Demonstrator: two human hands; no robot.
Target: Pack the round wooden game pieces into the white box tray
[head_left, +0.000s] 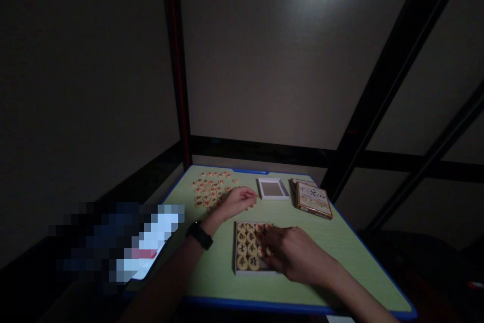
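Observation:
My left hand (238, 202), with a dark watch (199, 235) on its wrist, hovers by the loose Chinese chess pieces (206, 187). Its fingers are loosely bent and apart, and a few pieces (250, 205) lie just below its fingertips. Nearer to me, a shallow box tray (257, 272) holds rows of round wooden pieces (242, 249) with black and red characters. Over the right part of this tray, my right hand (293, 252) has its fingers bent down and closed among the pieces. Its fingertips hide what they grip and several tray places.
A pale, shallow box part (260, 189) lies near the table's far side. To its right, printed boxes (313, 199) are stacked. The green table (321, 290) has a blue edge. A lit, blurred screen (151, 242) is at the left edge, with walls behind.

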